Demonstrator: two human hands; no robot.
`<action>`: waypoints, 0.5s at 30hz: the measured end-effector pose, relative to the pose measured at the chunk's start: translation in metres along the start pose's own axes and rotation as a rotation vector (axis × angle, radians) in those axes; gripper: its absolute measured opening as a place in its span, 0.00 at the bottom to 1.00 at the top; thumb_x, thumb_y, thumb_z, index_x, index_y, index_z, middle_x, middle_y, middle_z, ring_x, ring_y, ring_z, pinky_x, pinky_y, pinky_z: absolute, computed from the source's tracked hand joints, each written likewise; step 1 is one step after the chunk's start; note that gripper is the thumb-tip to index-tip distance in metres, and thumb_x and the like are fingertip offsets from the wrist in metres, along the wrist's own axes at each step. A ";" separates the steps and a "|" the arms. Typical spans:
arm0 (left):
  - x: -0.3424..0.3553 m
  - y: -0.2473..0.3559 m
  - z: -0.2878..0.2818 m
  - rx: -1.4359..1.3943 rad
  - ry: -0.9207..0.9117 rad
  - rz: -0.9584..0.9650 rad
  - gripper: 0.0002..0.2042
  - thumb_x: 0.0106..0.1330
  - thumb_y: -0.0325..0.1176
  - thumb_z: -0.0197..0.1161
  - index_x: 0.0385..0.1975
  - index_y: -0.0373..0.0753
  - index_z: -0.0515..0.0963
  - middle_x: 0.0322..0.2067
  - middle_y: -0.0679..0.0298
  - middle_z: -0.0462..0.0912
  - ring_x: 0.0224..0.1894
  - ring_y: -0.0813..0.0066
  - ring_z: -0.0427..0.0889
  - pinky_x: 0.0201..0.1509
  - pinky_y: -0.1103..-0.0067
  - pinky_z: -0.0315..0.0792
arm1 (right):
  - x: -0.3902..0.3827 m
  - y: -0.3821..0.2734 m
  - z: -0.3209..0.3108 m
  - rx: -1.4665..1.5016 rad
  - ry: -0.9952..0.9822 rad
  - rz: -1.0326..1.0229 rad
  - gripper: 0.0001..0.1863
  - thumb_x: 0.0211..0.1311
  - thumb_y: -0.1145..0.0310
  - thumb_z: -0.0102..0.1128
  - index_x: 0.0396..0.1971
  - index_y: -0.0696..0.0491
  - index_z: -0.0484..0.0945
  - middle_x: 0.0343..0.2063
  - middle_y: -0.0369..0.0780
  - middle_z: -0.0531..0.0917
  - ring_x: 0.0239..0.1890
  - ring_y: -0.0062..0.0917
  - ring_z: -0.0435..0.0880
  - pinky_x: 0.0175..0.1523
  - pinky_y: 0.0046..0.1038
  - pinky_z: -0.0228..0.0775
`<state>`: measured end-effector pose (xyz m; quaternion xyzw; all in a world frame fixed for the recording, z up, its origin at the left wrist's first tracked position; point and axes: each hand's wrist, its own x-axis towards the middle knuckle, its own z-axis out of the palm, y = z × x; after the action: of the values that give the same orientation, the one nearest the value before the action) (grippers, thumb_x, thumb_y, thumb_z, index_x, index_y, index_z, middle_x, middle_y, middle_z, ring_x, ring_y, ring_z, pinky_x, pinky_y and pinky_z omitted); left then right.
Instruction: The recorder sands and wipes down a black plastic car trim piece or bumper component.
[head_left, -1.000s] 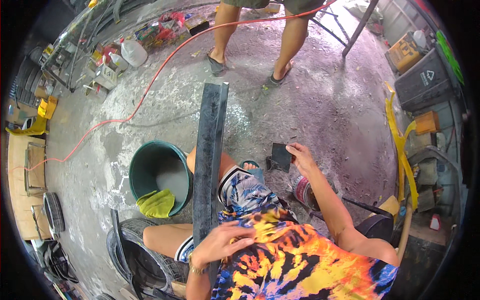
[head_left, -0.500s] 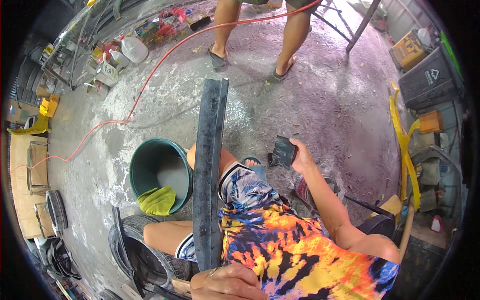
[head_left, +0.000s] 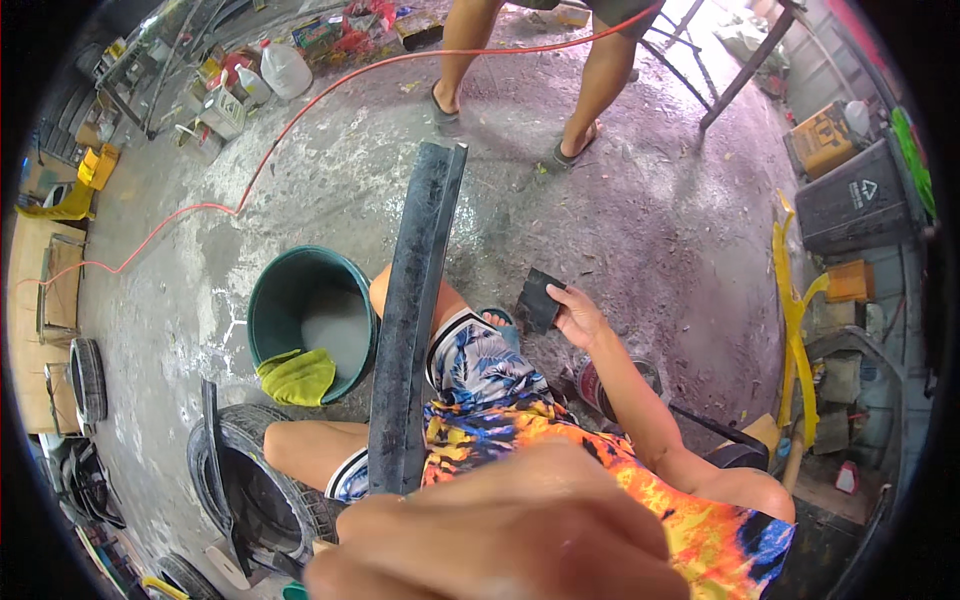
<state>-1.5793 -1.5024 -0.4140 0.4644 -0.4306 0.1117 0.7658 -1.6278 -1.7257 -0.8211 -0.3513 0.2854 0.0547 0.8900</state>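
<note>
My right hand (head_left: 575, 315) grips a small black square sheet (head_left: 540, 300), thumb on its face. My left hand (head_left: 495, 545) looms large and blurred close beneath the camera, over my lap, its fingers not clearly visible. A long dark grooved strip (head_left: 410, 320) lies lengthwise across my left leg, slightly tilted, its far end over the floor; my left hand hides its near end. A dark green bucket (head_left: 300, 280) with pale cloudy water stands left of the strip, a yellow-green cloth (head_left: 298, 377) draped on its rim. A round labelled can (head_left: 590, 385) sits beside my right forearm.
Another person's legs (head_left: 590, 90) stand ahead, under a red hose (head_left: 330, 85). Tyres (head_left: 220, 470) lie lower left, a wooden board (head_left: 45, 330) farther left. Jugs and cans (head_left: 285, 70) line the back left. Yellow curved parts (head_left: 785, 330), bins (head_left: 850, 200) and metal legs (head_left: 745, 70) are at right.
My left hand has left the strip's near part and come up close to the camera, now blurred. My right hand and black sheet shifted slightly left. The view has shifted a little.
</note>
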 end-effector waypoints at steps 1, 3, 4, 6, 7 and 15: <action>0.001 -0.003 -0.001 -0.096 -0.010 -0.027 0.07 0.71 0.36 0.63 0.41 0.40 0.82 0.35 0.62 0.82 0.24 0.81 0.77 0.27 0.81 0.73 | -0.002 0.000 0.000 -0.004 0.004 -0.007 0.22 0.69 0.62 0.67 0.55 0.61 0.79 0.53 0.43 0.85 0.54 0.31 0.85 0.62 0.37 0.76; 0.004 -0.006 -0.003 -0.285 -0.034 -0.077 0.10 0.70 0.37 0.65 0.45 0.40 0.82 0.39 0.61 0.82 0.28 0.79 0.78 0.30 0.79 0.75 | -0.007 0.001 0.002 0.102 0.053 0.031 0.23 0.69 0.65 0.66 0.57 0.62 0.77 0.54 0.43 0.85 0.52 0.31 0.85 0.63 0.37 0.75; 0.005 -0.004 -0.005 -0.373 -0.045 -0.104 0.12 0.69 0.38 0.65 0.46 0.41 0.82 0.40 0.60 0.82 0.31 0.78 0.79 0.32 0.79 0.76 | -0.007 0.001 0.003 0.110 0.077 0.039 0.23 0.68 0.65 0.62 0.58 0.63 0.77 0.54 0.45 0.84 0.52 0.32 0.85 0.63 0.37 0.74; 0.006 0.000 -0.007 -0.550 -0.066 -0.161 0.15 0.67 0.40 0.67 0.50 0.41 0.81 0.44 0.59 0.82 0.35 0.77 0.81 0.36 0.77 0.78 | -0.011 -0.005 0.004 0.142 0.018 0.011 0.24 0.67 0.64 0.60 0.58 0.63 0.77 0.54 0.46 0.84 0.53 0.33 0.84 0.64 0.37 0.74; 0.005 0.002 -0.009 -0.640 -0.076 -0.191 0.17 0.67 0.40 0.67 0.51 0.41 0.81 0.46 0.58 0.82 0.37 0.76 0.82 0.37 0.77 0.78 | -0.014 -0.008 0.005 0.178 -0.039 -0.017 0.25 0.65 0.63 0.58 0.58 0.64 0.76 0.54 0.47 0.84 0.55 0.34 0.84 0.64 0.37 0.73; -0.072 -0.092 -0.104 0.564 0.128 -0.604 0.14 0.67 0.32 0.68 0.48 0.32 0.82 0.46 0.56 0.83 0.48 0.64 0.82 0.52 0.74 0.73 | -0.024 -0.011 0.014 0.417 -0.031 -0.022 0.17 0.66 0.57 0.63 0.42 0.57 0.81 0.40 0.42 0.86 0.50 0.37 0.85 0.58 0.45 0.79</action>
<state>-1.5122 -1.4522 -0.5459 0.7535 -0.1791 0.0246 0.6321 -1.6380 -1.7227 -0.7929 -0.1617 0.2731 -0.0100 0.9482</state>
